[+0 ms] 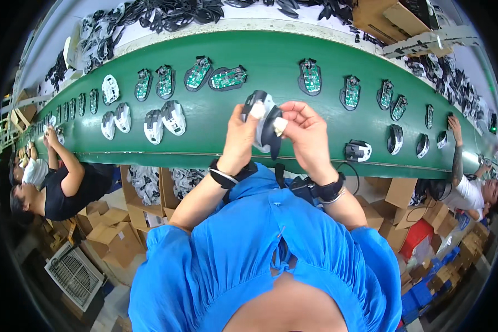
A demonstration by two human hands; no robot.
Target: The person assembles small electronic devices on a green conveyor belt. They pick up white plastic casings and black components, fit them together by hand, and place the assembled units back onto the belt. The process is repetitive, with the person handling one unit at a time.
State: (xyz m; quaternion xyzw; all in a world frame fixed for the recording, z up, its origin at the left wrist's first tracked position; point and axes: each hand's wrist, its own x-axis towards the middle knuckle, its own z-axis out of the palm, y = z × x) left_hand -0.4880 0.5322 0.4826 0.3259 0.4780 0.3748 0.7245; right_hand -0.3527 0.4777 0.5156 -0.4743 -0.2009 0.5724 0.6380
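Observation:
Both my hands hold one black and white computer mouse (265,123) up over the green conveyor belt (271,61). My left hand (242,135) grips its left side, thumb near the top. My right hand (307,133) pinches its right edge with the fingertips. The mouse stands on edge, its underside partly hidden by my fingers. Each of my wrists carries a black band.
Mouse bases with green circuit boards (227,78) lie in a row on the far side of the belt. Assembled mice (173,117) lie nearer, left and right (358,150). A seated worker (61,185) at left and another (470,188) at right reach onto the belt. Cardboard boxes (113,235) crowd the floor.

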